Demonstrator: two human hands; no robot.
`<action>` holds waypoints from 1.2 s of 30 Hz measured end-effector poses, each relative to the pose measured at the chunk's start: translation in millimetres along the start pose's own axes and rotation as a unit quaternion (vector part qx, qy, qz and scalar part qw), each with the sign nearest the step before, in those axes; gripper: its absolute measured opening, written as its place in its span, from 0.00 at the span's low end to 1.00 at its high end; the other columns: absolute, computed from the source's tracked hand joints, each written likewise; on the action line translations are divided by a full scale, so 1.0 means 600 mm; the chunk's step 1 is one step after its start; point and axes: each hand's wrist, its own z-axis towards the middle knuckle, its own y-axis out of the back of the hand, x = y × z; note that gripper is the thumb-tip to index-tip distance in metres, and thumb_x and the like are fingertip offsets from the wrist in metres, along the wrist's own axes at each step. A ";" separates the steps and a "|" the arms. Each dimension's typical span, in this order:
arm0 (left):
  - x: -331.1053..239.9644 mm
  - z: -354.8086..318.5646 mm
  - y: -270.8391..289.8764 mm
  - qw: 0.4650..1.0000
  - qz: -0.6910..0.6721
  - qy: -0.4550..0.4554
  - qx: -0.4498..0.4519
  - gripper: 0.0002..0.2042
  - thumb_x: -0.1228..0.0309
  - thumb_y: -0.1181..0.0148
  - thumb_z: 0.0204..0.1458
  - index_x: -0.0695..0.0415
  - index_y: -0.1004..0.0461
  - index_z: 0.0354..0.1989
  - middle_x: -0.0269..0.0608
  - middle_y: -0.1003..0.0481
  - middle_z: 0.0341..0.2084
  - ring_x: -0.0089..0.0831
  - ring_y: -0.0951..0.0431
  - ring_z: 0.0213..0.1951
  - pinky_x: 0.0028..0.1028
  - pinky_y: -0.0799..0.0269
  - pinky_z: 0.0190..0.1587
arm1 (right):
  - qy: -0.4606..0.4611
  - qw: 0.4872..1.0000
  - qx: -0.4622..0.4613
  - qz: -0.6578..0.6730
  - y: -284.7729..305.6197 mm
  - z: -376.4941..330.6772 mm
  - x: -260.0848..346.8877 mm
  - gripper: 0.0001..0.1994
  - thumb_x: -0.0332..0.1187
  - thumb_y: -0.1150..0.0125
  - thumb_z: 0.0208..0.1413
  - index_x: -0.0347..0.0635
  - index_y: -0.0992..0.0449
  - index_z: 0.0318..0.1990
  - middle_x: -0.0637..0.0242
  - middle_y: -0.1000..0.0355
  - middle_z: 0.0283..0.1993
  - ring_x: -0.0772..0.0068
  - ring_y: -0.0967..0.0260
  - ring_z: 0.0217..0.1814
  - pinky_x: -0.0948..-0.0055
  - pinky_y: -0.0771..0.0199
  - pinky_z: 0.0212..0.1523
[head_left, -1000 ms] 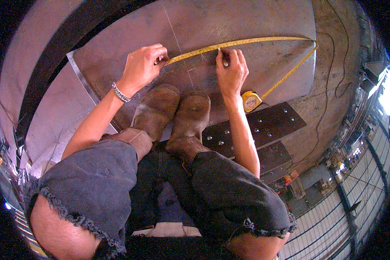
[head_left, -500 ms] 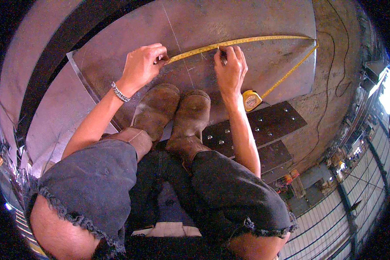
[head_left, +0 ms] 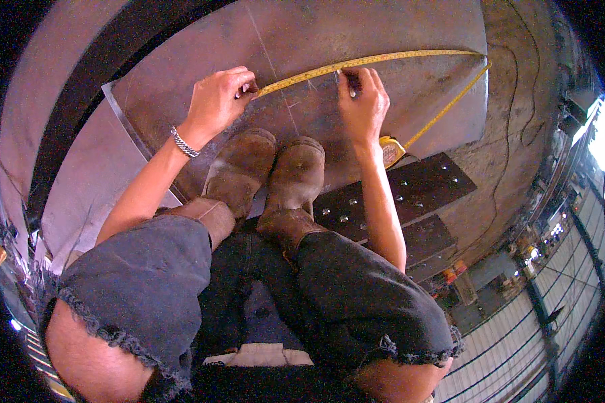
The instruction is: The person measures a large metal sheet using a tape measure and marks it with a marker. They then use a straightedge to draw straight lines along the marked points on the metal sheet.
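A yellow tape measure blade (head_left: 383,58) arcs across a brown metal plate (head_left: 202,64) and doubles back at the plate's right edge toward its yellow case (head_left: 391,152). My left hand (head_left: 220,99) is closed in a pinch on the blade's near end, left of a long white line. Just below the blade, my right hand (head_left: 364,107) is pinched round a small white piece of chalk (head_left: 352,93), mostly hidden by the fingers. A short pale stroke shows beside the right thumb. My forearm partly covers the case's left side.
My brown boots (head_left: 294,171) stand on the plate's near side. Dark strips with shiny studs (head_left: 400,183) lie at the right. A thin cable (head_left: 514,101) winds over the floor beyond the plate. A dark curved metal edge (head_left: 67,111) rises at the left.
My right hand has shifted slightly right, baring a short pale stroke below the blade. My left hand keeps its pinch on the tape end.
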 end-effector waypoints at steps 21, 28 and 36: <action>0.014 -0.014 -0.003 1.000 0.005 -0.004 -0.027 0.05 0.71 0.33 0.51 0.56 0.23 0.31 0.36 0.22 0.29 0.38 0.18 0.33 0.37 0.24 0.32 | 0.100 0.988 0.043 -0.110 -0.021 0.003 0.013 0.06 0.27 0.37 0.55 0.38 0.22 0.39 0.54 0.25 0.39 0.47 0.27 0.44 0.53 0.24 0.46; 0.003 0.003 -0.003 1.000 -0.013 -0.002 0.007 0.06 0.69 0.32 0.51 0.55 0.23 0.31 0.36 0.21 0.29 0.37 0.18 0.33 0.36 0.23 0.33 | -0.018 0.953 0.126 -0.275 0.109 0.042 0.038 0.05 0.29 0.40 0.54 0.38 0.22 0.35 0.50 0.23 0.39 0.43 0.24 0.44 0.49 0.24 0.46; 0.002 0.003 -0.004 1.000 -0.020 0.004 0.012 0.05 0.70 0.33 0.52 0.55 0.22 0.31 0.35 0.21 0.29 0.36 0.18 0.32 0.35 0.24 0.34 | -0.071 0.985 0.133 -0.082 0.124 -0.001 -0.002 0.08 0.29 0.41 0.61 0.37 0.30 0.45 0.45 0.24 0.39 0.40 0.25 0.42 0.48 0.26 0.42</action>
